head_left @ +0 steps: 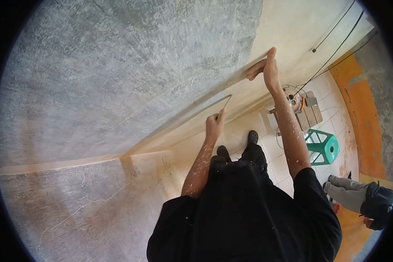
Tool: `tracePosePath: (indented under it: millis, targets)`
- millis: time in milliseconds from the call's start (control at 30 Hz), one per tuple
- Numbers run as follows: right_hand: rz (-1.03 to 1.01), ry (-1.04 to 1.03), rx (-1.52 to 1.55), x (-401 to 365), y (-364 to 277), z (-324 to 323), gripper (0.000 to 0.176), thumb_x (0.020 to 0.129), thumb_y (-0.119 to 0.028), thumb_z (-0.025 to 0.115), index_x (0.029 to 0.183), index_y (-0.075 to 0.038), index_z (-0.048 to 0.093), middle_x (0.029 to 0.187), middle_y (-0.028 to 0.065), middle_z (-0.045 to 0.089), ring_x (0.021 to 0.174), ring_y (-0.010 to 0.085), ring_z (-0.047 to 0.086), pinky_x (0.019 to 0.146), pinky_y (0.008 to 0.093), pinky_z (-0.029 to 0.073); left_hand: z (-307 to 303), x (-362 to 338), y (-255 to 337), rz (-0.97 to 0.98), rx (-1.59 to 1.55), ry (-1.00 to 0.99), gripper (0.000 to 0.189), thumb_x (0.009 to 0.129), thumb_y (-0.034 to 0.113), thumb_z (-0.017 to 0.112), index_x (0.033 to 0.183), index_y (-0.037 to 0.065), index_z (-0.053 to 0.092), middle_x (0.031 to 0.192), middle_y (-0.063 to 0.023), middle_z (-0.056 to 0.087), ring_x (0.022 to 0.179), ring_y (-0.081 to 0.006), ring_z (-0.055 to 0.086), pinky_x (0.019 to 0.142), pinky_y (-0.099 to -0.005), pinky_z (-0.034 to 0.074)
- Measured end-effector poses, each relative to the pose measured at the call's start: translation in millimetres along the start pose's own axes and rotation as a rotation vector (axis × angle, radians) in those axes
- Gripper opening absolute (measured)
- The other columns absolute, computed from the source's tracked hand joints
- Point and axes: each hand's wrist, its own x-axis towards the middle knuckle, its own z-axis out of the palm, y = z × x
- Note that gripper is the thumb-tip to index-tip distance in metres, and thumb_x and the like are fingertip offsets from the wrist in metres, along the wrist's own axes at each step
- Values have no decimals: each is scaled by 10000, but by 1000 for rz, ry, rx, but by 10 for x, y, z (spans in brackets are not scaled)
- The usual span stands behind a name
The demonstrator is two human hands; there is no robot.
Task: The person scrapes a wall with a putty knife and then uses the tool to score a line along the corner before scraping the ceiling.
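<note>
My left hand (pixel 214 126) is closed around a thin tool (pixel 227 102), whose slim end points up toward the ledge of the wall. Farther to the right, my right hand (pixel 268 70) rests against the wall at the ledge, its fingers stretched out flat. The upper wall (pixel 161 52) is rough and grey, and beside it lies a smooth cream-coloured area (pixel 284 35). Pale specks dot both forearms. Whether anything thin lies under my right hand cannot be made out.
A wooden stand (pixel 311 114) with a round device (pixel 294 101) is right of my feet, near a green plastic stool (pixel 331 149). Black cables (pixel 336 51) hang along the wall. Another person (pixel 353 194) in grey trousers is at the lower right.
</note>
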Motion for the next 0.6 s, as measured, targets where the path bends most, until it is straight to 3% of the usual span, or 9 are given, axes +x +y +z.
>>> tracePosePath:
  millis: [100,467,600]
  targets:
    - [2,-17,11,-17,-41,-14,995,951,-639,78,613,114,633,561,208,623,483,271,634,511,317,574,-98,-193,27,-109,-22,76,617,912,462,579,587,-59,516,484,-92,412,500,-138,395,482,-369,359]
    - [17,-5,-26,-2,-66,3,1042,896,-717,42,578,86,624,540,213,609,468,287,621,521,335,570,-76,-184,-26,-102,-26,61,679,895,534,572,542,-35,457,482,-71,342,489,-141,348,461,-371,319]
    - [1,-10,48,4,-42,-2,1006,934,-669,85,612,112,631,564,212,621,458,268,622,488,319,565,48,-246,17,-110,-24,101,672,904,521,566,542,-36,464,483,-67,341,497,-132,346,463,-369,319]
